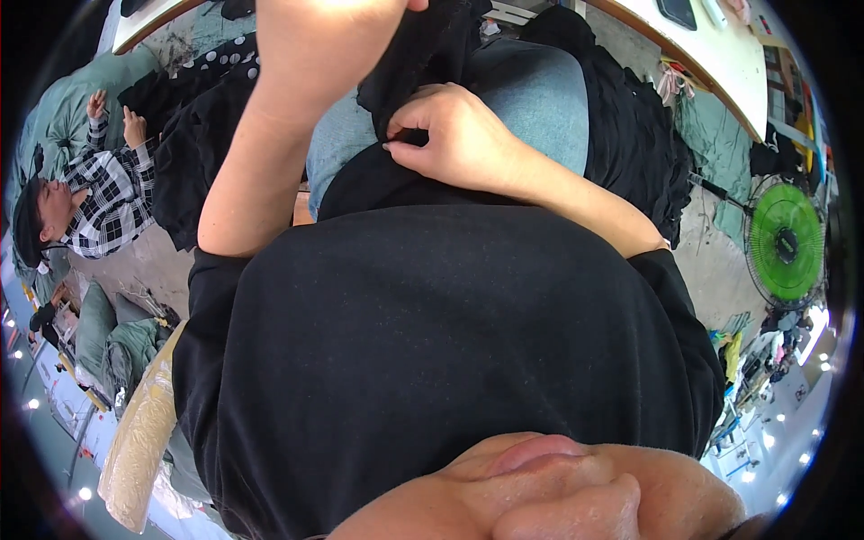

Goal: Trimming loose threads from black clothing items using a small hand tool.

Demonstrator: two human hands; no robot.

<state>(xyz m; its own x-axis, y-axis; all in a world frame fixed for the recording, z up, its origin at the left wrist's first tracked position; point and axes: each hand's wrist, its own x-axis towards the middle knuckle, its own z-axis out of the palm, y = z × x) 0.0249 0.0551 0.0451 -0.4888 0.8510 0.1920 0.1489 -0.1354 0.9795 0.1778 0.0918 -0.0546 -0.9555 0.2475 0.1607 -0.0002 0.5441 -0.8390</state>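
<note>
Currently: right hand curled nearly closed, thumb and fingertips pinching a fold of black fabric at lap level. Left hand raised high, mostly bleached by glare and cut by the upper frame edge; grip unreadable, can't tell open or closed, though fabric hangs down just beside it toward the right hand. Fabric draped over blue jeans directly under and beyond the right hand. More dark cloth piled outboard of the right wrist. Black shirt below both forearms, filling mid-frame. Outboard of the left forearm, well apart: another person in a black-and-white checked shirt, both hands up. Far outboard of the right arm: green floor fan. Pale tabletop beyond the right hand, near the top edge. Clear-wrapped tan roll low, left-arm side.
</note>
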